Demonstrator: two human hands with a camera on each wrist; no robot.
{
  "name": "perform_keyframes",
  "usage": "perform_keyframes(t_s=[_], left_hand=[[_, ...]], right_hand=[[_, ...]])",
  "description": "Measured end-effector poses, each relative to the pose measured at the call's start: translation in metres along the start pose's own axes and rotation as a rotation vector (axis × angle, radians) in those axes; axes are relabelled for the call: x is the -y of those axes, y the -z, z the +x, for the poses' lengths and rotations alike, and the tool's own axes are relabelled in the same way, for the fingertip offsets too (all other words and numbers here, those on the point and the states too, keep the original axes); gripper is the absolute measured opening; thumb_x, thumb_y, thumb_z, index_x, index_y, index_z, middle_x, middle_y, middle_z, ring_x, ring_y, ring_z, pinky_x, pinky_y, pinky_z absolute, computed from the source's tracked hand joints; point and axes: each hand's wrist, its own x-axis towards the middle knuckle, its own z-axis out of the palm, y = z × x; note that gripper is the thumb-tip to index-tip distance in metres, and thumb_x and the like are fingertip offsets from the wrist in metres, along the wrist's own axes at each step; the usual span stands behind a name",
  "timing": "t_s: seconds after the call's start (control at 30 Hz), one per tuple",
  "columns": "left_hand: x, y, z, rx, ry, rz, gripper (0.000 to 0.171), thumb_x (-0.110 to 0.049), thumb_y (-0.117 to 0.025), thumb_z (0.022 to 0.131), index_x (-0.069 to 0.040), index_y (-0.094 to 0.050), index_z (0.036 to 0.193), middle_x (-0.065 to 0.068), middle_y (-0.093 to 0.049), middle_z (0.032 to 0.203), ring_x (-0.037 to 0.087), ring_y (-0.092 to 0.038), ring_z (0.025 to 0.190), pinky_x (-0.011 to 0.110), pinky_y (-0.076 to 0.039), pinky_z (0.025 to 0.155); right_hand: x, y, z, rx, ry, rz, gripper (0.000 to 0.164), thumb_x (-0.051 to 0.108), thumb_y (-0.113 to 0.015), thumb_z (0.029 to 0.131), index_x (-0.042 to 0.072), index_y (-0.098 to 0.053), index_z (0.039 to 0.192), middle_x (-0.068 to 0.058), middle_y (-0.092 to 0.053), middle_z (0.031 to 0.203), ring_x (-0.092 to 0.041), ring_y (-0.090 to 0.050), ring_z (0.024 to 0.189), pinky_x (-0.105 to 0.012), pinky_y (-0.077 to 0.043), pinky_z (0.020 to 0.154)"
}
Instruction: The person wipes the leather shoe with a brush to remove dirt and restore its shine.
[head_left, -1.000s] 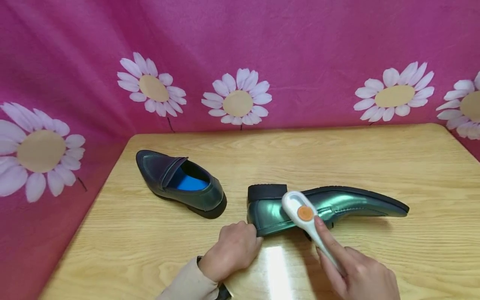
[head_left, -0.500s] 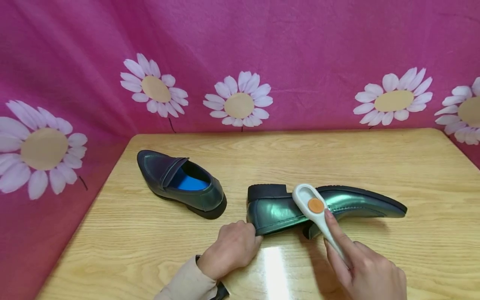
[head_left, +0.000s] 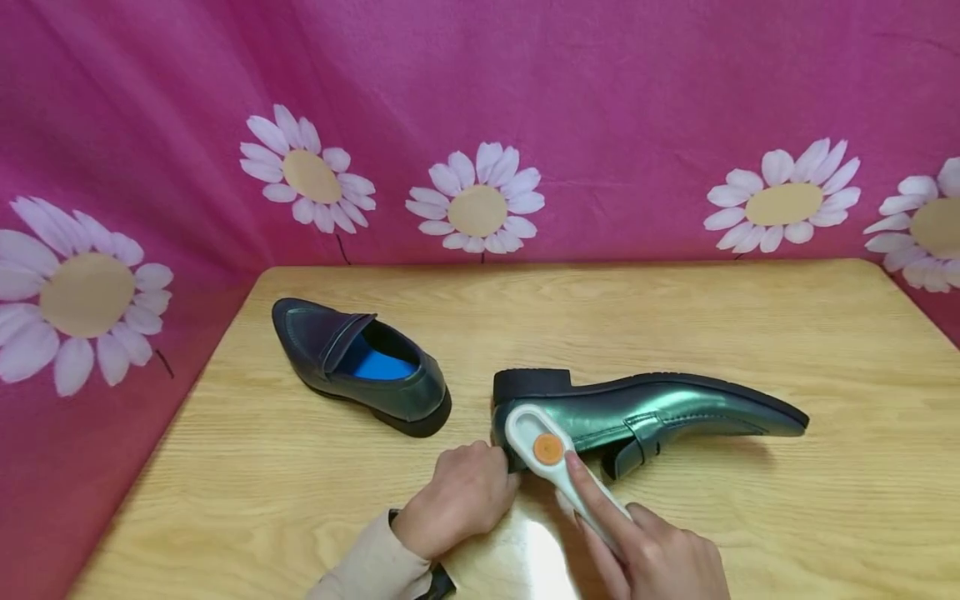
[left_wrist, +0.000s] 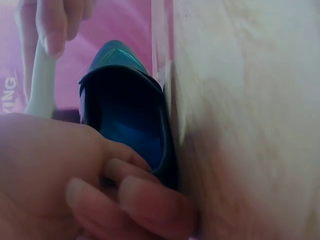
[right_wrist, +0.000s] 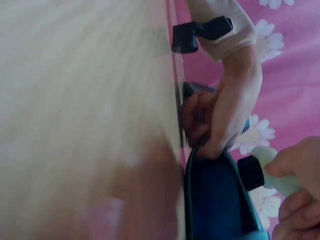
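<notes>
A shiny dark green loafer lies on its side on the wooden table, its sole away from me and its toe to the right. My left hand grips the back rim of its heel; in the left wrist view the thumb reaches inside the opening. My right hand holds a white long-handled shoe brush with an orange button, forefinger stretched along the handle. The brush head lies over the side of the heel. In the right wrist view its black block meets or nearly meets the loafer's side; bristles or sponge, I cannot tell.
A second loafer with a blue insole stands upright at the left, toe toward the back left. Behind the table hangs a pink cloth printed with white daisies. A black strap sits on my left sleeve.
The brush in my right hand went slightly right along the loafer's side, then left to the heel, uncovering the loafer's strap. My left hand and both loafers have stayed nearly in place.
</notes>
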Motion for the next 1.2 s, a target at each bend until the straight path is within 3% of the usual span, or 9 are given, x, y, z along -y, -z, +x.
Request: perform_keyframes(t_s=[0.13, 0.33, 0.47, 0.6, 0.7, 0.8, 0.97, 1.2], left_hand=[[0.002, 0.001, 0.001, -0.016, 0.015, -0.019, 0.038, -0.032, -0.056, 0.093, -0.005, -0.060, 0.067, 0.008, -0.057, 0.066, 0.024, -0.061, 0.064, 0.039, -0.047, 0.055], [0.003, 0.002, 0.001, -0.054, -0.033, -0.029, 0.032, -0.028, -0.055, 0.092, -0.007, -0.060, 0.069, 0.006, -0.058, 0.071, 0.023, -0.060, 0.066, 0.039, -0.046, 0.057], [0.001, 0.002, -0.001, -0.105, -0.063, -0.023, 0.024, -0.027, -0.058, 0.090, -0.009, -0.060, 0.075, 0.005, -0.060, 0.075, 0.024, -0.061, 0.067, 0.038, -0.046, 0.057], [0.001, 0.002, -0.004, -0.173, -0.103, 0.024, 0.016, -0.022, -0.061, 0.086, -0.013, -0.056, 0.074, 0.003, -0.058, 0.071, 0.023, -0.059, 0.061, 0.037, -0.044, 0.052], [0.001, 0.002, -0.004, -0.194, -0.094, -0.018, 0.017, -0.024, -0.062, 0.087, -0.012, -0.057, 0.075, 0.003, -0.059, 0.071, 0.024, -0.060, 0.062, 0.037, -0.045, 0.053], [0.001, 0.001, -0.003, -0.182, -0.057, -0.048, 0.025, -0.029, -0.060, 0.090, -0.009, -0.060, 0.075, 0.004, -0.059, 0.071, 0.024, -0.061, 0.063, 0.038, -0.045, 0.053], [0.002, 0.000, -0.001, -0.147, -0.015, 0.043, 0.039, -0.033, -0.055, 0.094, -0.008, -0.058, 0.064, 0.005, -0.054, 0.060, 0.024, -0.058, 0.056, 0.037, -0.042, 0.048], [0.003, -0.001, 0.000, -0.102, -0.014, 0.073, 0.034, -0.029, -0.057, 0.092, -0.008, -0.060, 0.065, 0.004, -0.053, 0.061, 0.022, -0.057, 0.056, 0.036, -0.044, 0.048]], right_hand=[[0.004, -0.003, 0.016, 0.016, 0.026, -0.019, 0.053, 0.056, -0.023, 0.100, 0.034, -0.056, 0.135, 0.016, -0.027, 0.055, 0.000, -0.020, 0.039, -0.021, -0.019, 0.037], [0.001, -0.007, 0.033, 0.066, 0.091, -0.042, 0.054, 0.052, -0.018, 0.102, 0.031, -0.051, 0.140, 0.011, -0.029, 0.054, -0.006, -0.026, 0.038, -0.024, -0.022, 0.036], [0.001, -0.008, 0.026, 0.046, 0.123, 0.016, 0.051, 0.051, -0.023, 0.102, 0.031, -0.054, 0.137, 0.013, -0.031, 0.055, -0.004, -0.027, 0.039, -0.023, -0.023, 0.037], [0.004, -0.004, 0.013, 0.026, 0.107, 0.041, 0.049, 0.053, -0.026, 0.101, 0.034, -0.057, 0.134, 0.017, -0.025, 0.057, 0.003, -0.017, 0.042, -0.019, -0.018, 0.039], [0.003, -0.001, 0.015, 0.024, 0.093, 0.018, 0.050, 0.055, -0.025, 0.101, 0.035, -0.057, 0.134, 0.018, -0.023, 0.057, 0.003, -0.015, 0.043, -0.019, -0.017, 0.039], [0.000, -0.003, 0.029, 0.044, 0.100, -0.014, 0.051, 0.055, -0.023, 0.101, 0.035, -0.056, 0.135, 0.015, -0.026, 0.055, -0.002, -0.021, 0.039, -0.021, -0.018, 0.038], [0.000, -0.010, 0.045, 0.075, 0.117, -0.043, 0.053, 0.051, -0.019, 0.102, 0.033, -0.053, 0.138, 0.011, -0.029, 0.052, -0.008, -0.026, 0.038, -0.023, -0.020, 0.037], [-0.001, -0.002, 0.006, 0.036, 0.025, -0.014, 0.050, 0.057, -0.027, 0.100, 0.036, -0.055, 0.135, 0.019, -0.023, 0.054, 0.004, -0.017, 0.040, -0.019, -0.018, 0.038]])
